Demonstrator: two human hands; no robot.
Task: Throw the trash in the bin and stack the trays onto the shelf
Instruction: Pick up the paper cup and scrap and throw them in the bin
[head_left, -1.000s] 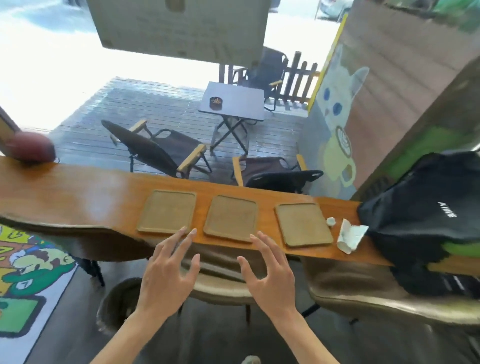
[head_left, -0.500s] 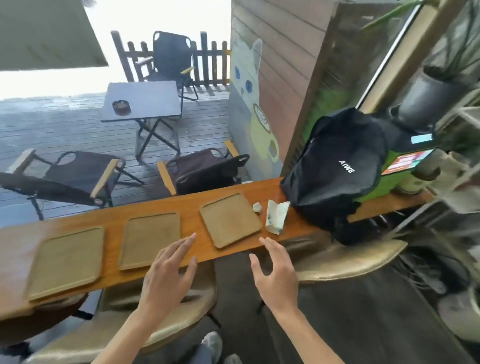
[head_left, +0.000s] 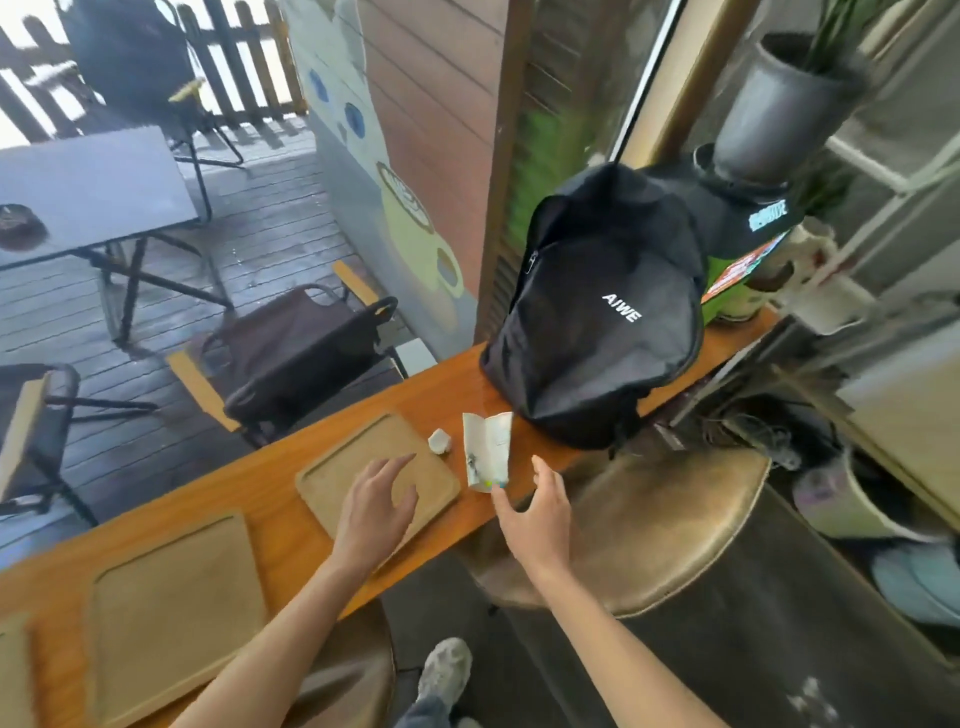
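So the long wooden bench (head_left: 452, 384) runs diagonally across frame, black backpack (head_left: 597, 322) at its upper-right end. Three trays lie flat: rightmost tray (head_left: 332, 467) mid-frame under the left hand (head_left: 376, 506), grip wide. Folded paper wrapper (head_left: 485, 447) and small crumpled scrap (head_left: 440, 441) just right of it; right hand (head_left: 537, 512) open-fingered, nearly touching the wrapper.

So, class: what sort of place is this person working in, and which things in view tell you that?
Probably a café with a patio. A long wooden counter holds serving trays, folding chairs and a table stand on the deck outside, and the wall carries a painted cat with a latte.
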